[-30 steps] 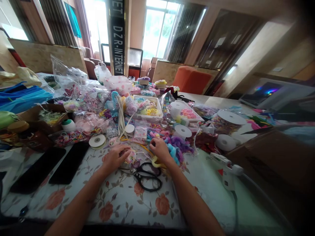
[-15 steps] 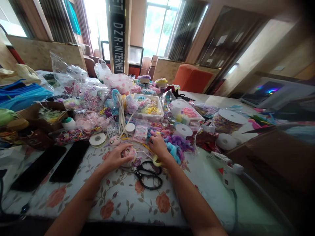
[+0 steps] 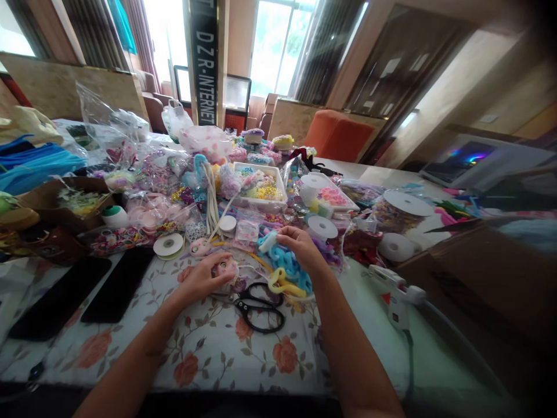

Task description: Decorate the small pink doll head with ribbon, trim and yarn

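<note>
My left hand (image 3: 201, 280) curls around a small pink doll head (image 3: 226, 268) with a painted eye, low over the tablecloth. My right hand (image 3: 307, 251) pinches the pale end of a fluffy blue yarn strand (image 3: 285, 258), right of the doll head. Below that strand lies a looped yellow fluffy strand (image 3: 285, 283). Black-handled scissors (image 3: 263, 310) rest on the cloth between my forearms, their blades partly hidden near the doll head. Another small doll head (image 3: 200, 247) lies just beyond my left hand.
Two black phone-like slabs (image 3: 114, 285) lie at left beside a ribbon spool (image 3: 169, 245). Bags of beads and white trays (image 3: 282, 184) crowd the table's far part. On the right are a white glue gun (image 3: 394, 296) and a cardboard box (image 3: 461, 284).
My right hand has moved right and lifted the blue fluffy strand's end, drawing it over beside the doll head. My left hand stays on the doll head. The view has shifted slightly.
</note>
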{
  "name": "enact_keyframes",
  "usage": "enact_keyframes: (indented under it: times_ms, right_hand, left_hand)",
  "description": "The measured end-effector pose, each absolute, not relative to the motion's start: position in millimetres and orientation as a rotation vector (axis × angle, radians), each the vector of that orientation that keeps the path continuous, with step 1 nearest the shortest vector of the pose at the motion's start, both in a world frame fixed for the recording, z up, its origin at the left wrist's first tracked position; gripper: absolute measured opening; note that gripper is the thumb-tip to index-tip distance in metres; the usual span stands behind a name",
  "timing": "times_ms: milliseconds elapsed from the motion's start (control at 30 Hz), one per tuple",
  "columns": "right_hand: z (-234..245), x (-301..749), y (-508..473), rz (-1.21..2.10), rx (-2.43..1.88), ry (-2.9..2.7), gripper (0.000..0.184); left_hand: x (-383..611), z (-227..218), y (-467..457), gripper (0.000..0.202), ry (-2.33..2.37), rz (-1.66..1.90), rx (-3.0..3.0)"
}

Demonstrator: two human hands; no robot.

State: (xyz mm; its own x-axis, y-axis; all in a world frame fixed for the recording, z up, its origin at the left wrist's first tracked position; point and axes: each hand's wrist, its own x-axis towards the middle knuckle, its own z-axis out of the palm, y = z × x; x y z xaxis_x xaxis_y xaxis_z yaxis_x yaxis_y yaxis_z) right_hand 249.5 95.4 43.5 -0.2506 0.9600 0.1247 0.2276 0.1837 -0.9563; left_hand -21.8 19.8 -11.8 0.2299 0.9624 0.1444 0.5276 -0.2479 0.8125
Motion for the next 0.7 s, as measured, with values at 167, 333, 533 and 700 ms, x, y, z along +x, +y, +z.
enact_keyframes:
  times_ms: [167,333,533,700]
  right_hand:
    - [28.9,241.6,96.9,1.125,-1.168,-1.456,0.032]
    - [18.6,240.8,96.0,0.943,-1.182,-1.295,0.028]
    - [41.3,250.1,89.8,0.905,-1.102,-1.214,0.025]
    - [60.3,236.4,73.9,1.033,-0.999,-1.284,0.021]
  left_hand:
    - [-20.4,-7.8,19.7,0.038,1.385,1.122,1.850]
    - [-20.8,-9.4,19.4,0.034,1.389,1.187,1.777]
    - [-20.2,-10.3,19.0,0.033,1.358,1.182,1.810]
    - [-18.4,-5.4,14.9,0.030,1.219,1.280,1.663]
